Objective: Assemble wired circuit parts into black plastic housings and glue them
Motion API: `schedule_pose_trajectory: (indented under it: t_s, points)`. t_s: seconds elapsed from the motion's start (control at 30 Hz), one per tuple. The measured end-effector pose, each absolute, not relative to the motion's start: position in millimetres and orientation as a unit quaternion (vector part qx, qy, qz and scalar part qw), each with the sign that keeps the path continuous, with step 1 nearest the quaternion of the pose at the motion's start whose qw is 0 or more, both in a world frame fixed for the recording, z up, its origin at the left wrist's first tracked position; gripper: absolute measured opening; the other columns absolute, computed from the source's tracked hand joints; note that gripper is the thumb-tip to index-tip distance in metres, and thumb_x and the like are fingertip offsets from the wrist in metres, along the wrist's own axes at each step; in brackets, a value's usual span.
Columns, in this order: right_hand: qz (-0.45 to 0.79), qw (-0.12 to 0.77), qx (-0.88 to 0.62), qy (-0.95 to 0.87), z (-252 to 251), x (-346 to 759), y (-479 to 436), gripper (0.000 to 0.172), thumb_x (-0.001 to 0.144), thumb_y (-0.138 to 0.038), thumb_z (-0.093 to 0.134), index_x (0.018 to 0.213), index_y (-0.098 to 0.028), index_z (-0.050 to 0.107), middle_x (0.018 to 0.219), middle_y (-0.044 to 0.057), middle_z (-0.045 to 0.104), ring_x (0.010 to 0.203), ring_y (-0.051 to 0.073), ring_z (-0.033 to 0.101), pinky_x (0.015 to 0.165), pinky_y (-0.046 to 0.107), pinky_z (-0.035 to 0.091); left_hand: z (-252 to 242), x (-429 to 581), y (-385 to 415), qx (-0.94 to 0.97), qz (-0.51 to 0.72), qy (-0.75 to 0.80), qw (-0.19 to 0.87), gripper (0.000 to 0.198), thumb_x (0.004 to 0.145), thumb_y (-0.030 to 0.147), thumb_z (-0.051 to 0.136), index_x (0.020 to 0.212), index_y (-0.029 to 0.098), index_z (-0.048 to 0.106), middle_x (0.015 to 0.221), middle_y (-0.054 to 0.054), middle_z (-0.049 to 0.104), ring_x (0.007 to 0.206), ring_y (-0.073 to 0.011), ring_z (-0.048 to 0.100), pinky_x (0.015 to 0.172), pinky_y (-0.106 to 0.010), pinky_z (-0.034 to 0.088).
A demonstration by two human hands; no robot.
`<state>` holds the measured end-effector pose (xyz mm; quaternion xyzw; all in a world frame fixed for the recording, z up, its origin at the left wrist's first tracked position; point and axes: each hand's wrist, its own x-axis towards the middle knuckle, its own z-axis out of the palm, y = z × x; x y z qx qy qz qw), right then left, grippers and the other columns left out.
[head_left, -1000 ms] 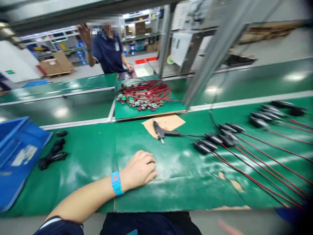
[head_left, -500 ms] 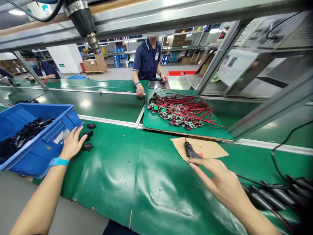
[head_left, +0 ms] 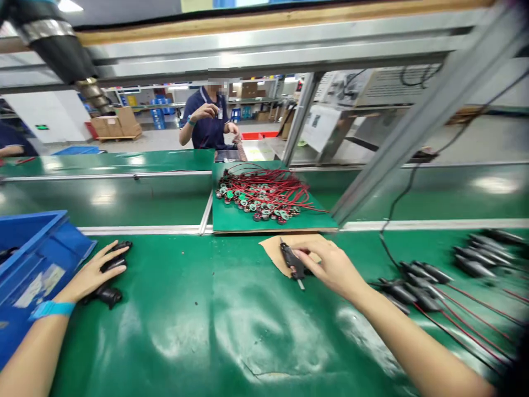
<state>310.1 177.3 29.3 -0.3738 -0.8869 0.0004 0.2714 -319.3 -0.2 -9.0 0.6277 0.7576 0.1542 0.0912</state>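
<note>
My left hand rests over a few small black plastic parts beside the blue bin, its fingers apart and touching some of them. Partly under those fingers, the parts' exact shape is hard to make out. My right hand has its thumb and fingers closed around the handle of a black glue gun. The gun's nozzle points away from me, and a pale glue stick pokes out of its rear. Beneath the gun lies a piece of brown cardboard.
A green board bears a heap of red-wired round parts. The blue bin stands at left. Black cylinders with red wires lie at right. Slanted metal posts and a hanging power screwdriver frame the bench. A co-worker is opposite.
The view has swung right. My right hand has closed on the glue gun, which now sits turned with its glue stick showing. My left hand has come onto the black parts. The co-worker's hand has risen.
</note>
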Motion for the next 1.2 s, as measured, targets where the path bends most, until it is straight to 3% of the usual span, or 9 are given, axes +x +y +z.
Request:
schedule_pose_trajectory:
  t_s: [0.23, 0.4, 0.5, 0.6, 0.77, 0.87, 0.97, 1.07, 1.2]
  points:
    - [-0.066, 0.232, -0.451, -0.859, 29, 310, 256, 0.028, 0.096, -0.019, 0.052, 0.108, -0.02, 0.077, 0.102, 0.011, 0.079, 0.094, 0.026, 0.069, 0.084, 0.037, 0.05, -13, -231, 50, 0.716, 0.148, 0.673, 0.114, 0.066, 0.088, 0.074, 0.055, 0.136, 0.03, 0.069, 0.166, -0.011, 0.036, 0.147, -0.0405, 0.044, 0.12, -0.057, 0.04]
    - [-0.081, 0.203, -0.422, -0.88, 33, 298, 284, 0.028, 0.094, -0.015, 0.056, 0.11, -0.021, 0.079, 0.105, 0.012, 0.077, 0.094, 0.025, 0.063, 0.083, 0.038, 0.046, -10, -179, 72, 0.767, 0.1, 0.629, 0.078, 0.056, 0.089, 0.061, 0.064, 0.135, 0.03, 0.069, 0.169, -0.013, 0.032, 0.15, -0.0441, 0.039, 0.118, -0.061, 0.04]
    - [-0.069, 0.199, -0.392, -0.896, 38, 296, 286, 0.023, 0.097, -0.023, 0.058, 0.106, -0.02, 0.079, 0.104, 0.012, 0.077, 0.094, 0.025, 0.062, 0.085, 0.038, 0.045, -4, -163, 69, 0.765, 0.074, 0.64, 0.014, 0.042, 0.088, 0.046, 0.071, 0.127, 0.031, 0.074, 0.164, -0.013, 0.04, 0.149, -0.0467, 0.038, 0.116, -0.065, 0.04]
    - [-0.053, 0.206, -0.368, -0.905, 45, 291, 286, 0.027, 0.102, -0.027, 0.05, 0.107, -0.018, 0.075, 0.11, 0.014, 0.075, 0.102, 0.025, 0.062, 0.093, 0.04, 0.044, 7, -152, 66, 0.754, 0.06, 0.655, -0.015, 0.033, 0.089, 0.035, 0.071, 0.121, 0.029, 0.077, 0.151, -0.015, 0.056, 0.138, -0.043, 0.052, 0.108, -0.06, 0.048]
    - [-0.038, 0.191, -0.367, -0.91, 61, 268, 282, 0.022, 0.1, -0.024, 0.049, 0.109, -0.014, 0.067, 0.098, 0.013, 0.074, 0.094, 0.025, 0.063, 0.092, 0.039, 0.045, 25, -126, 58, 0.746, 0.089, 0.66, -0.009, 0.031, 0.095, 0.038, 0.062, 0.119, 0.022, 0.074, 0.126, -0.015, 0.071, 0.117, -0.0379, 0.065, 0.101, -0.056, 0.051]
    - [-0.032, 0.162, -0.37, -0.914, 67, 251, 279, 0.023, 0.099, -0.028, 0.056, 0.115, -0.015, 0.066, 0.094, 0.009, 0.073, 0.087, 0.022, 0.064, 0.083, 0.033, 0.046, 29, -93, 39, 0.726, 0.241, 0.641, 0.064, 0.037, 0.101, 0.043, 0.054, 0.131, 0.024, 0.063, 0.13, -0.012, 0.069, 0.12, -0.0308, 0.065, 0.106, -0.047, 0.051]
    - [-0.025, 0.122, -0.374, -0.919, 69, 235, 277, 0.02, 0.093, -0.03, 0.068, 0.109, -0.019, 0.072, 0.092, 0.007, 0.074, 0.085, 0.02, 0.065, 0.075, 0.028, 0.046, 26, -54, 14, 0.658, 0.384, 0.605, 0.23, 0.033, 0.102, 0.042, 0.053, 0.129, 0.024, 0.06, 0.123, -0.011, 0.069, 0.109, -0.0238, 0.07, 0.095, -0.038, 0.057]
    - [-0.028, 0.079, -0.386, -0.919, 71, 221, 273, 0.01, 0.086, -0.026, 0.076, 0.093, -0.018, 0.076, 0.084, 0.006, 0.074, 0.078, 0.02, 0.065, 0.068, 0.028, 0.043, 19, -24, -4, 0.566, 0.449, 0.559, 0.407, 0.035, 0.094, 0.037, 0.068, 0.124, 0.023, 0.057, 0.113, -0.01, 0.07, 0.1, -0.0209, 0.073, 0.087, -0.032, 0.06]
    - [-0.059, 0.048, -0.389, -0.918, 92, 208, 238, 0.009, 0.088, -0.012, 0.069, 0.08, -0.014, 0.073, 0.084, 0.012, 0.072, 0.084, 0.025, 0.065, 0.063, 0.031, 0.039, 12, -11, -12, 0.501, 0.491, 0.529, 0.477, 0.034, 0.085, 0.026, 0.077, 0.111, 0.022, 0.056, 0.114, -0.009, 0.071, 0.1, -0.0182, 0.073, 0.087, -0.029, 0.06]
